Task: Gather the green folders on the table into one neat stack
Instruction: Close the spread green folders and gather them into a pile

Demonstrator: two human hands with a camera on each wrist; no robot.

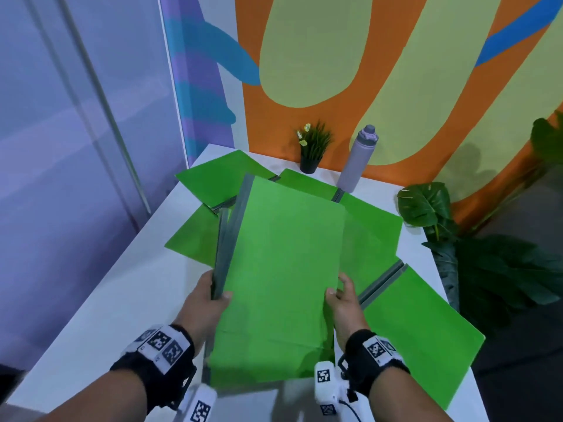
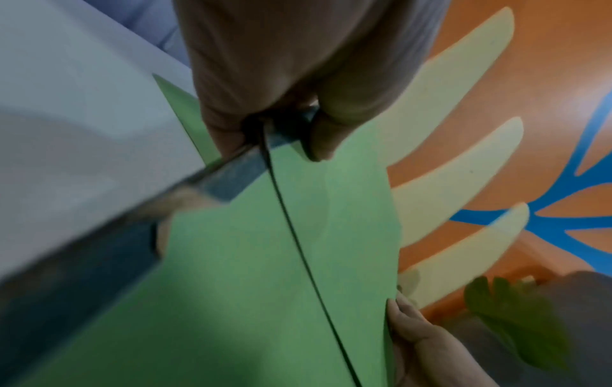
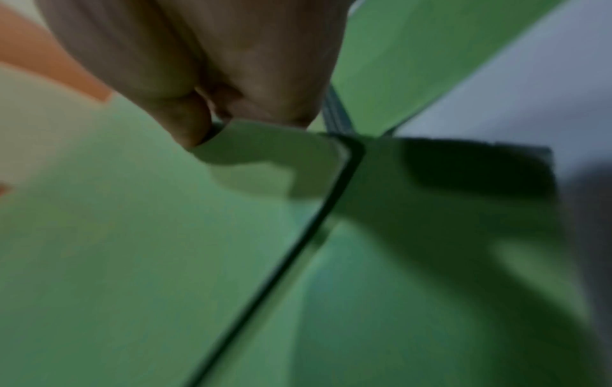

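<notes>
The held folders [image 1: 283, 269] are hovering over the middle of the white table [image 1: 100, 315], a small bundle with grey spines along its nine o'clock edge; from the two spines showing there, I'd say at least two folders are in it. The person's left hand [image 1: 210, 300] is clamping those spines, thumb on top and fingers curled underneath, and the left wrist view is showing the thumb pressing down on green card. The right hand [image 1: 341, 300] is pinching the three o'clock edge, thumb over the top sheet and fingers wrapped below.

Around the bundle, loose folders are still lying fanned out on the table. One far-left folder [image 1: 213, 178] is sitting at about eleven o'clock, near the far corner. Another, the left folder [image 1: 192, 239], is poking out at nine o'clock from under the bundle. The far-right folder [image 1: 371, 226] is spreading from twelve to two o'clock, and the near-right folder [image 1: 420, 339] is reaching toward four o'clock, its corner close to the table's edge.

So, as I'm judging it, the gathering is partly done: a few folders are in hand, several are waiting, and the squaring-up into one neat pile is not yet done.

Beyond the folders, a small potted plant [image 1: 312, 150] and a grey bottle [image 1: 358, 159] are standing at twelve o'clock by the painted wall.
</notes>
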